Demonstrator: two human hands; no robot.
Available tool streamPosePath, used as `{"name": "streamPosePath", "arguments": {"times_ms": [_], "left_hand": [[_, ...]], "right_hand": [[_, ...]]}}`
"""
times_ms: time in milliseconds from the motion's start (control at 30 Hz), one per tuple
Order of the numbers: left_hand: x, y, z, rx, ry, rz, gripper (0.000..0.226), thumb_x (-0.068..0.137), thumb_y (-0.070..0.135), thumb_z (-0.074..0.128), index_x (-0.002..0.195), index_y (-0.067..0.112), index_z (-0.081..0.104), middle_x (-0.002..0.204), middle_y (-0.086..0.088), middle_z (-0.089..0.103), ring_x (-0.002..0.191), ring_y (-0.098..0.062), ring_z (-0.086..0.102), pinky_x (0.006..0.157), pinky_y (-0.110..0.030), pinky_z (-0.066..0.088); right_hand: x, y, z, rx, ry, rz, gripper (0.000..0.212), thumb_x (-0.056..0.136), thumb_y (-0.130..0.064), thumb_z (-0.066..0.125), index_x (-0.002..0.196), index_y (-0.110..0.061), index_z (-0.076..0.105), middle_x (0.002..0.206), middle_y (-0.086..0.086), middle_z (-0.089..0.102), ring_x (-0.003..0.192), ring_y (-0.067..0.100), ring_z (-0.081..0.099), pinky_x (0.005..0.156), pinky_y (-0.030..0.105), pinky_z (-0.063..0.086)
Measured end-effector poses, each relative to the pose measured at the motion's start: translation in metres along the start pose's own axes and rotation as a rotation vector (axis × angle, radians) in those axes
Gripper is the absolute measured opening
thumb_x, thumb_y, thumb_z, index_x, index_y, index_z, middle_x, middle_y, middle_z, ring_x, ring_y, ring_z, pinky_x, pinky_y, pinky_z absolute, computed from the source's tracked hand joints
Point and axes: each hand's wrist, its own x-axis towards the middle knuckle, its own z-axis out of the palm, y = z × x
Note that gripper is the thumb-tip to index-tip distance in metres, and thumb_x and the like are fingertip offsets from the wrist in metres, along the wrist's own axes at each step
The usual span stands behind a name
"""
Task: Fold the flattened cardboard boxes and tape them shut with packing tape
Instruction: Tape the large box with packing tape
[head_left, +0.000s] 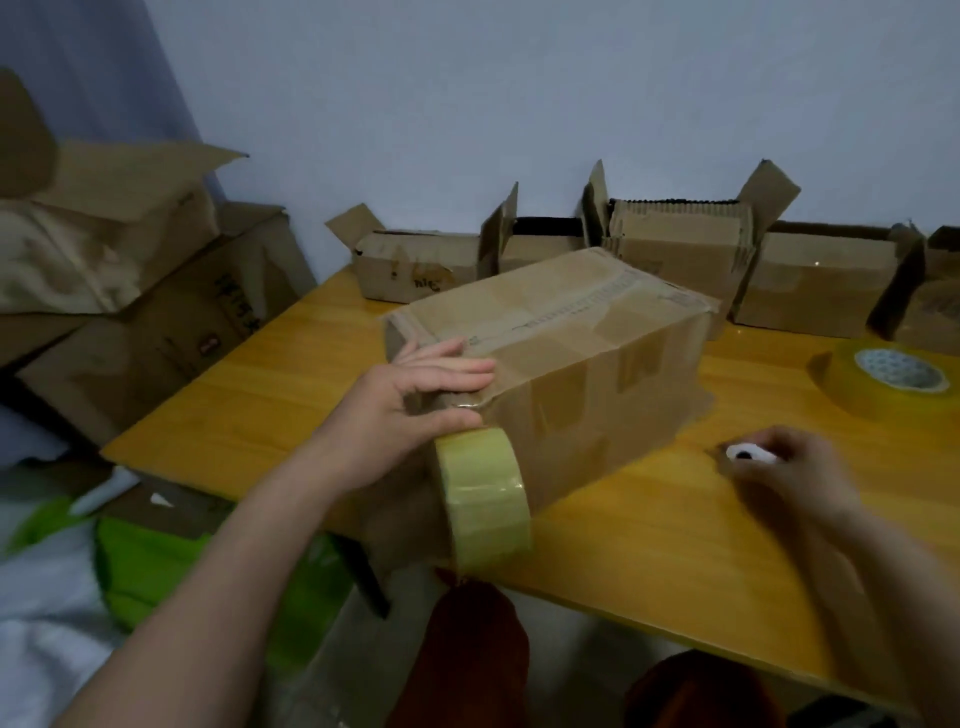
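A closed cardboard box (566, 353) lies on the yellow table (649, 519), its top seam taped. My left hand (415, 395) rests on the box's near top corner, fingers straight, thumb pressing the tape down at the edge. A roll of yellowish packing tape (483, 499) hangs from that corner over the table's front edge. My right hand (784, 473) is to the right on the table, blurred, fingers curled round a small white cylindrical tool (748, 453).
A second tape roll (893, 379) lies at the table's right. Several open cardboard boxes (675, 244) line the back wall. More boxes (130, 291) pile up at the left. Green fabric (156, 566) lies below the table's left side.
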Motion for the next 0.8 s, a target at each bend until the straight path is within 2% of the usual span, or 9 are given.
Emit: {"name": "streamPosePath", "arguments": {"times_ms": [67, 200, 300, 367, 433, 467, 567, 700, 800], "left_hand": [[0.016, -0.008, -0.009, -0.025, -0.059, -0.071, 0.039, 0.074, 0.033, 0.070, 0.112, 0.034, 0.068, 0.134, 0.026, 0.054, 0.140, 0.005, 0.026, 0.123, -0.042, 0.008], [0.053, -0.018, -0.017, 0.008, -0.131, -0.154, 0.035, 0.078, 0.027, 0.075, 0.109, 0.043, 0.069, 0.157, 0.020, 0.022, 0.146, -0.005, 0.010, 0.121, -0.052, 0.010], [0.063, -0.023, -0.008, -0.076, 0.009, -0.275, 0.051, 0.074, 0.028, 0.080, 0.120, 0.043, 0.063, 0.158, 0.014, 0.020, 0.146, -0.014, 0.016, 0.118, -0.050, 0.021], [0.052, -0.022, 0.003, -0.211, 0.227, -0.376, 0.070, 0.073, 0.036, 0.080, 0.135, 0.041, 0.050, 0.154, 0.010, 0.031, 0.139, -0.013, 0.031, 0.105, -0.035, 0.038], [0.031, -0.018, 0.019, -0.444, 0.479, -0.467, 0.077, 0.073, 0.045, 0.076, 0.141, 0.033, 0.042, 0.145, 0.007, 0.043, 0.124, -0.009, 0.045, 0.085, -0.019, 0.041], [0.021, -0.015, 0.028, -0.579, 0.527, -0.499, 0.085, 0.068, 0.049, 0.076, 0.142, 0.029, 0.039, 0.141, 0.005, 0.046, 0.119, -0.008, 0.049, 0.081, -0.017, 0.043], [0.004, -0.011, 0.058, -0.676, 0.439, -0.492, 0.120, 0.045, 0.055, 0.087, 0.146, 0.031, 0.027, 0.136, 0.008, 0.048, 0.121, -0.011, 0.051, 0.094, -0.034, 0.051], [0.006, -0.018, 0.081, -0.484, 0.465, -0.451, 0.106, 0.056, 0.049, 0.086, 0.144, 0.031, 0.028, 0.131, 0.013, 0.043, 0.120, -0.007, 0.049, 0.094, -0.031, 0.051], [-0.001, -0.030, 0.093, -0.599, 0.387, -0.650, 0.089, 0.063, 0.055, 0.083, 0.135, 0.023, 0.042, 0.124, 0.002, 0.058, 0.103, -0.012, 0.062, 0.077, -0.029, 0.055]], "right_hand": [[-0.024, -0.025, -0.013, 0.133, -0.066, -0.096, 0.019, 0.078, 0.005, 0.071, 0.079, -0.014, 0.065, 0.085, 0.008, 0.065, 0.069, 0.018, 0.053, 0.058, 0.027, 0.042], [-0.061, -0.090, -0.021, 0.290, -0.139, -0.378, 0.025, 0.071, -0.004, 0.073, 0.086, -0.024, 0.074, 0.087, -0.012, 0.072, 0.070, 0.003, 0.061, 0.059, 0.012, 0.049], [-0.076, -0.152, 0.002, 0.218, -0.186, -0.691, 0.026, 0.075, -0.020, 0.066, 0.100, -0.018, 0.072, 0.090, -0.010, 0.070, 0.085, 0.003, 0.063, 0.073, 0.012, 0.049], [-0.071, -0.184, 0.028, 0.230, -0.178, -0.801, 0.023, 0.079, -0.019, 0.066, 0.102, -0.021, 0.070, 0.094, -0.013, 0.069, 0.089, 0.001, 0.062, 0.076, 0.012, 0.047], [-0.057, -0.206, 0.055, 0.229, -0.204, -0.818, 0.023, 0.084, -0.011, 0.067, 0.100, -0.028, 0.067, 0.096, -0.015, 0.067, 0.089, 0.001, 0.062, 0.076, 0.013, 0.048], [-0.049, -0.212, 0.067, 0.217, -0.240, -0.806, 0.023, 0.086, -0.010, 0.066, 0.098, -0.030, 0.065, 0.094, -0.013, 0.067, 0.088, 0.004, 0.063, 0.076, 0.017, 0.050], [-0.028, -0.213, 0.094, 0.192, -0.314, -0.774, 0.018, 0.088, -0.010, 0.064, 0.096, -0.027, 0.065, 0.092, -0.007, 0.067, 0.083, 0.010, 0.063, 0.074, 0.027, 0.053], [-0.015, -0.210, 0.105, 0.108, -0.256, -0.786, 0.013, 0.089, -0.014, 0.064, 0.101, -0.021, 0.065, 0.095, -0.008, 0.067, 0.086, 0.006, 0.062, 0.074, 0.022, 0.051], [-0.012, -0.210, 0.106, 0.053, -0.238, -0.827, 0.013, 0.090, -0.016, 0.064, 0.102, -0.020, 0.065, 0.099, -0.006, 0.067, 0.089, 0.007, 0.062, 0.076, 0.023, 0.051]]}}
